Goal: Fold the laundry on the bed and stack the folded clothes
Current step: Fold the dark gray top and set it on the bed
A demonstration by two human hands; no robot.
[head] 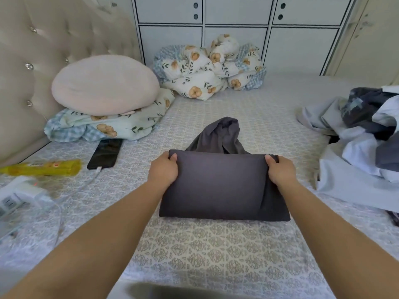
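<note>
A dark grey garment lies partly folded in the middle of the bed. Its near part forms a flat rectangle, and a bunched loose end trails away behind it. My left hand pinches the rectangle's far left corner with the thumb on top. At the far right corner my right hand grips the cloth the same way. A heap of unfolded white, pale blue and dark clothes lies at the right side of the bed.
A round pink cushion rests on a floral pillow at the padded headboard, left. A floral quilt is bundled against the white cabinet. A black phone, a yellow pack and a power strip lie at left.
</note>
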